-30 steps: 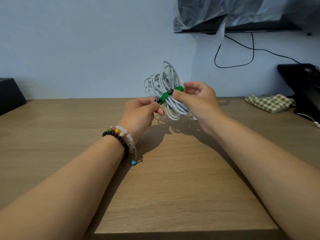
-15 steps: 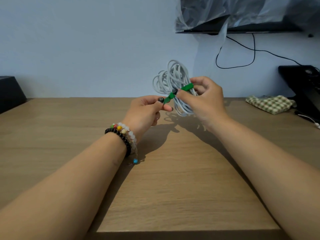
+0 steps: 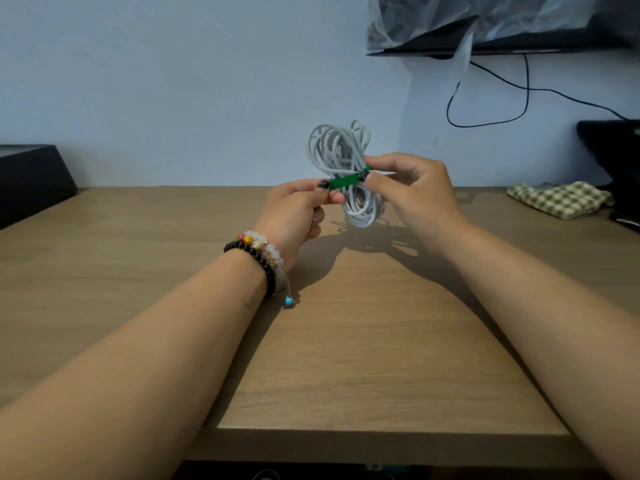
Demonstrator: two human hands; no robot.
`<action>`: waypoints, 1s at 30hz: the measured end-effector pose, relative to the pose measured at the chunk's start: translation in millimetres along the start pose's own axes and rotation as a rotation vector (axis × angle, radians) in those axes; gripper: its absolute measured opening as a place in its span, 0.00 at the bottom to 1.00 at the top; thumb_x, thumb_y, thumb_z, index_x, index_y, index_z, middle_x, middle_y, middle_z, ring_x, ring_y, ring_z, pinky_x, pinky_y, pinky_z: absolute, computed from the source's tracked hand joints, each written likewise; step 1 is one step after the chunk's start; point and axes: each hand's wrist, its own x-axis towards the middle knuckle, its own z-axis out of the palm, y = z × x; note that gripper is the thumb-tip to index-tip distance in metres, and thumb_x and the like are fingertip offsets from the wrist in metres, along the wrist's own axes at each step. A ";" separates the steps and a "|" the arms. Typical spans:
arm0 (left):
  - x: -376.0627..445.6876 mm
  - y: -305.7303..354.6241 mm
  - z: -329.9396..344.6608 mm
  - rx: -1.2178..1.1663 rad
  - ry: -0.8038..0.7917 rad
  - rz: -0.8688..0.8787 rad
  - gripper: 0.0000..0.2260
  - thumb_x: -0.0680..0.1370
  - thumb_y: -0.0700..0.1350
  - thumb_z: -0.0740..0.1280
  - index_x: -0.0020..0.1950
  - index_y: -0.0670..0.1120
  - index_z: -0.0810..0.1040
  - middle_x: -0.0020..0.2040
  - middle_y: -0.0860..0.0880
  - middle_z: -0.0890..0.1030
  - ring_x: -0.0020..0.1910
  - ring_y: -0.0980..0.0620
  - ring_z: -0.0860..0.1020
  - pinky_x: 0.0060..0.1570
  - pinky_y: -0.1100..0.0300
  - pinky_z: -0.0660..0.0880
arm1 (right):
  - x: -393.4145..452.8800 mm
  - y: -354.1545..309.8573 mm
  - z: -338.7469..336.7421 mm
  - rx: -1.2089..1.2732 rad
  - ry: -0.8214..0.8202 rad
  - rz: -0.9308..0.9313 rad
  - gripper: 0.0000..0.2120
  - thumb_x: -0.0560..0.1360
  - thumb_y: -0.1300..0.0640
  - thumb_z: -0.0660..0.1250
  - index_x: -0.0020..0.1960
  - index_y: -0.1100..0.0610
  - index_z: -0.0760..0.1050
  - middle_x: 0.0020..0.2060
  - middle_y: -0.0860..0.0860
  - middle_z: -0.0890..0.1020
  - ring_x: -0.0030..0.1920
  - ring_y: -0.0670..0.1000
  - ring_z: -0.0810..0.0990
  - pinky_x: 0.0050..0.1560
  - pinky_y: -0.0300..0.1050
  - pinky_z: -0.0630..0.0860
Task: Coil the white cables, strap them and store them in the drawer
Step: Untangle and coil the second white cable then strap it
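Above wooden table [image 3: 381, 341], looped white cables [image 3: 341, 150], green strap [image 3: 343, 182]

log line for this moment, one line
step: strapping | left hand: pinches green strap | right hand: holds white cable coil | coil: above desk

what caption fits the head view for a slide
Both hands, left and right, pull a green strap around a coiled white cable above the wooden table.
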 end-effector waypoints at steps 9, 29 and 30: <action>-3.1 -5.1 -7.9 0.021 -0.040 -0.017 0.14 0.75 0.30 0.61 0.33 0.42 0.77 0.33 0.49 0.74 0.23 0.56 0.61 0.24 0.65 0.56 | -5.6 11.6 2.0 0.315 -0.065 0.269 0.20 0.71 0.66 0.72 0.62 0.61 0.75 0.54 0.55 0.82 0.55 0.50 0.82 0.56 0.42 0.78; -55.2 -1.2 -8.3 -0.038 -0.097 -0.201 0.09 0.80 0.36 0.61 0.47 0.36 0.80 0.31 0.49 0.79 0.24 0.59 0.68 0.23 0.70 0.65 | -58.2 -10.4 16.2 -0.056 -0.068 0.184 0.13 0.72 0.60 0.72 0.52 0.46 0.78 0.43 0.42 0.83 0.44 0.42 0.82 0.47 0.40 0.77; -59.3 -0.6 -7.4 -0.028 -0.089 -0.198 0.09 0.80 0.36 0.61 0.47 0.37 0.80 0.31 0.49 0.79 0.23 0.59 0.68 0.23 0.70 0.65 | -61.3 -12.1 17.0 -0.062 -0.071 0.196 0.11 0.73 0.59 0.72 0.52 0.46 0.78 0.43 0.43 0.83 0.45 0.44 0.82 0.48 0.41 0.77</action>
